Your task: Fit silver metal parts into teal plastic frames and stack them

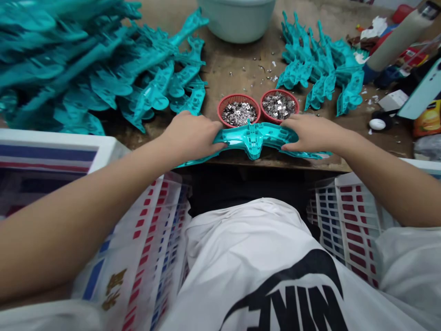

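My left grip [193,135] and right grip [310,133] each clasp a wing of the teal plastic part [253,138], which I judge light, stiff and slick, best held by both wings.

Single view: head-worn camera, facing forward and steeply down from above the person's chest. The white shirt [262,257] fills the lower centre of the frame; the near edge of the wooden table [237,73] crosses mid-frame. Range is close: the left hand [193,135] and right hand [310,133], both on the teal plastic part [253,138], lie near the lens, just above centre. The top edge cuts the pale bowl [237,18]
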`<move>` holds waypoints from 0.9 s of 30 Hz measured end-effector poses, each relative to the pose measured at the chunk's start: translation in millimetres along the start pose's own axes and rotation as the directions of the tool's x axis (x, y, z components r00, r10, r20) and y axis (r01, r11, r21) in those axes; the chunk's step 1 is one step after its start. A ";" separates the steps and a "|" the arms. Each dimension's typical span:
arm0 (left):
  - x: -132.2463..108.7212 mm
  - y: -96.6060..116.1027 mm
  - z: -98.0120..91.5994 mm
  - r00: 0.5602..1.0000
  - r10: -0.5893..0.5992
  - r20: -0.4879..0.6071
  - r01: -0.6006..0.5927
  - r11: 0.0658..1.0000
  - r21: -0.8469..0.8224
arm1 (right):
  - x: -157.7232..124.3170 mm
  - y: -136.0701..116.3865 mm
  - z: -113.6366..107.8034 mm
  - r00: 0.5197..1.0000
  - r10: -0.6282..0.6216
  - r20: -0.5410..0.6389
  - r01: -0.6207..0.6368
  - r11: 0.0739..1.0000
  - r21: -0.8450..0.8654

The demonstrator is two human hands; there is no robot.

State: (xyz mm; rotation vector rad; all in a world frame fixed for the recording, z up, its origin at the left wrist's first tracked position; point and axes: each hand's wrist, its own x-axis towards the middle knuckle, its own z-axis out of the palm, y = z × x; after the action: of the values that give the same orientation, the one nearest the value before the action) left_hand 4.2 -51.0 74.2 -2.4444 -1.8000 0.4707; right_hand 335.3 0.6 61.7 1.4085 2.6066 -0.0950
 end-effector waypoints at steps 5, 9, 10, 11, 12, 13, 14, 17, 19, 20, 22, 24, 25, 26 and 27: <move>11.0 -0.8 13.9 0.999 0.049 0.014 -0.049 0.998 -0.029 | 1.9 -17.7 5.2 0.986 0.093 0.138 -0.078 0.991 -0.111; 16.5 -0.4 18.9 0.993 -0.001 0.118 0.010 0.997 -0.082 | -3.6 -37.4 10.3 0.982 0.146 0.122 -0.123 0.977 -0.174; 16.7 0.1 18.7 0.991 -0.016 0.133 0.028 0.995 -0.093 | -5.5 -41.1 10.9 0.982 0.152 0.113 -0.130 0.974 -0.184; 16.4 0.7 17.9 0.990 -0.025 0.138 0.039 0.994 -0.100 | -7.3 -43.4 10.8 0.981 0.158 0.110 -0.135 0.972 -0.190; 15.7 1.4 16.7 0.990 -0.030 0.138 0.045 0.993 -0.105 | -8.5 -43.8 9.8 0.981 0.159 0.115 -0.135 0.973 -0.187; 14.8 2.4 15.4 0.990 -0.034 0.136 0.049 0.993 -0.109 | -8.6 -42.0 7.7 0.980 0.153 0.124 -0.130 0.976 -0.173; 13.8 3.4 14.2 0.990 -0.036 0.135 0.052 0.992 -0.115 | -7.3 -37.6 4.8 0.981 0.145 0.127 -0.126 0.981 -0.149; 12.4 6.6 12.5 0.992 -0.041 0.118 0.056 0.990 -0.130 | 8.0 -9.4 -6.3 0.990 0.142 0.023 -0.140 0.988 -0.070; 13.0 8.6 13.1 0.993 -0.046 0.105 0.061 0.987 -0.148 | 26.6 17.0 -11.2 0.982 0.151 -0.114 -0.159 0.986 -0.058; 13.5 9.7 13.7 0.994 -0.048 0.099 0.063 0.985 -0.160 | 37.1 30.1 -12.1 0.976 0.146 -0.161 -0.158 0.985 -0.064; 14.3 12.0 14.8 0.995 -0.047 0.084 0.063 0.980 -0.186 | 57.4 51.7 -10.9 0.978 0.108 -0.180 -0.126 0.988 -0.092; 14.4 14.1 15.1 0.996 -0.040 0.077 0.054 0.980 -0.193 | 74.0 64.4 -7.5 0.990 0.059 -0.125 -0.076 0.987 -0.140; 14.2 14.8 14.9 0.996 -0.037 0.076 0.051 0.980 -0.191 | 80.3 67.3 -5.8 0.995 0.037 -0.090 -0.052 0.984 -0.172; 13.9 15.0 14.6 0.996 -0.037 0.079 0.052 0.981 -0.188 | 85.2 68.3 -4.4 0.998 0.019 -0.061 -0.031 0.978 -0.204; 13.7 14.8 14.3 0.996 -0.039 0.084 0.055 0.981 -0.189 | 88.8 67.8 -3.3 0.999 0.005 -0.039 -0.014 0.972 -0.236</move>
State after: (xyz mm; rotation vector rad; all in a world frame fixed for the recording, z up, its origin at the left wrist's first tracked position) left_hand 17.4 -44.5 54.3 -2.5317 -2.0182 0.4154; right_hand 343.9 111.5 50.3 1.3505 2.5394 0.2380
